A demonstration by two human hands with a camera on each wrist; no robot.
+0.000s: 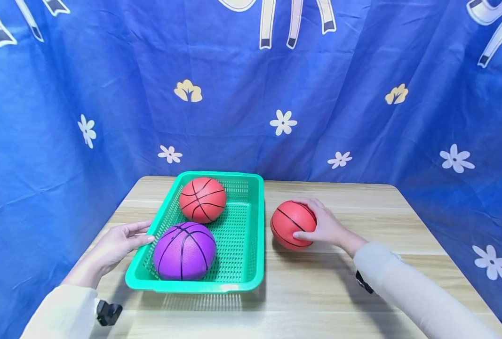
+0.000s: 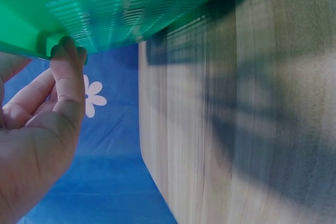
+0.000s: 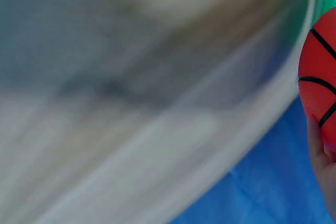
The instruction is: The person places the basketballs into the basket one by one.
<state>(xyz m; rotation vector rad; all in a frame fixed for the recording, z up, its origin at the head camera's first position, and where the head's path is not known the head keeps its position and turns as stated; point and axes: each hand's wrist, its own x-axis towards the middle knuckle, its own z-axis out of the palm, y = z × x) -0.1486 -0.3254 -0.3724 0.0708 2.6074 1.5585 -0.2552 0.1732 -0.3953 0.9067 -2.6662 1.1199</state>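
At the left side of a green plastic basket (image 1: 257, 235), my left hand (image 1: 114, 247) pinches the rim. The left wrist view shows its fingertips (image 2: 68, 51) curled up under the basket's edge. Inside the basket, a red basketball (image 1: 203, 200) lies toward the back left, and a larger purple basketball (image 1: 185, 252) is in front of it. To the right of the basket, my right hand (image 1: 323, 223) grips a second red basketball (image 1: 290, 223) from its right side, thumb in front. Whether this ball touches the table cannot be told. The right wrist view catches only part of it.
The wooden table (image 1: 361, 282) carries the basket. A blue curtain (image 1: 234, 127) with white flowers and animal legs hangs behind and along both sides. In the right wrist view, a blurred pale shape (image 3: 157, 129) covers most of the picture.
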